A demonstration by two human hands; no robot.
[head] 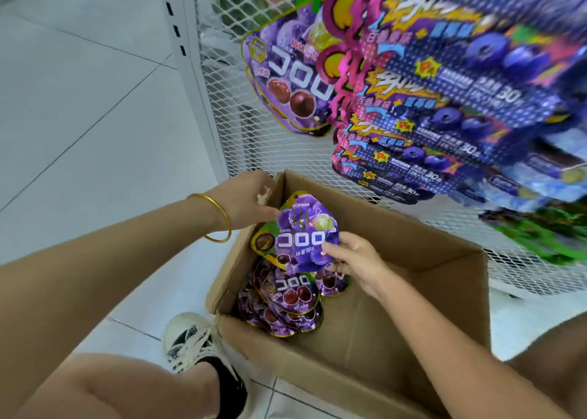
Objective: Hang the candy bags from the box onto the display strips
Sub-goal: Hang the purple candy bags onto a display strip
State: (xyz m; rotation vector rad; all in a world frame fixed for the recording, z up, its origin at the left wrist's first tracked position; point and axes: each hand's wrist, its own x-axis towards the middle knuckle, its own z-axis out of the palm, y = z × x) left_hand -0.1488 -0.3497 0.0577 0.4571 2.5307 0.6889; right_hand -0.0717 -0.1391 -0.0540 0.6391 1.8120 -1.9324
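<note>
An open cardboard box [397, 294] stands on the floor in front of me. In its left part lies a pile of purple grape candy bags [286, 304]. Above that pile I hold one purple candy bag [301, 237] upright. My right hand [355, 260] pinches its right edge. My left hand [246, 199], with a gold bangle on the wrist, grips the bag's upper left corner. On the mesh rack hang more purple grape bags [292, 78], and to their right a blurred column of blue and purple candy bags [444, 101].
A white wire mesh rack [273, 152] with a white post [187, 53] rises behind the box. Green bags [540, 234] hang low at the right. My shoe [193, 345] stands on the pale tiled floor beside the box's left corner.
</note>
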